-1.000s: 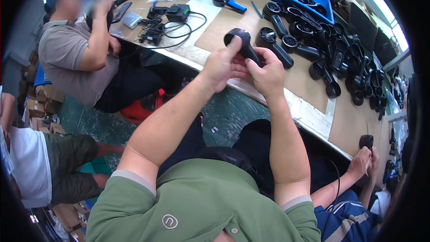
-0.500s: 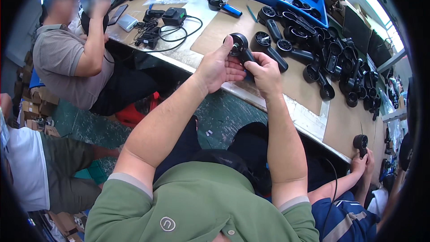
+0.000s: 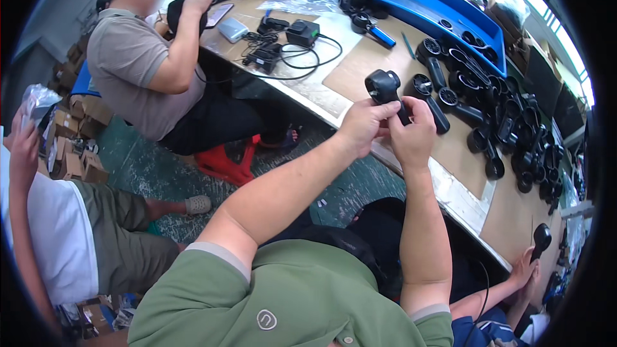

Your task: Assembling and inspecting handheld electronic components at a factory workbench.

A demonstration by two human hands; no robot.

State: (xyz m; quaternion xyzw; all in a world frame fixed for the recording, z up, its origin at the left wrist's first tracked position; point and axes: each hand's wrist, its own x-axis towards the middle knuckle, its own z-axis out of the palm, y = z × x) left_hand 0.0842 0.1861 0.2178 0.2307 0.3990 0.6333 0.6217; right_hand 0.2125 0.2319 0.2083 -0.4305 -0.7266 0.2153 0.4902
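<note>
Both hands meet in the upper middle of the frame, raised above the edge of the workbench [image 3: 450, 186]; the left hand [image 3: 363, 130] is closed round the lower part of a black handheld device [image 3: 384, 87], its round head standing up above the fingers, and the right hand [image 3: 411, 136] pinches the handle end between thumb and fingertips (what lies under the pads is hidden). The step in hand looks like fitting or checking something at the handle, with the piece steadied between the two grips; the next move, by my judgement, calls for a firm left hold while the right fingers press or turn with care. To the right lies a row of similar black devices [image 3: 488, 115]; above them sits a blue tray [image 3: 424, 0]; at upper left a seated co-worker [image 3: 138, 71] holds another dark piece.
</note>
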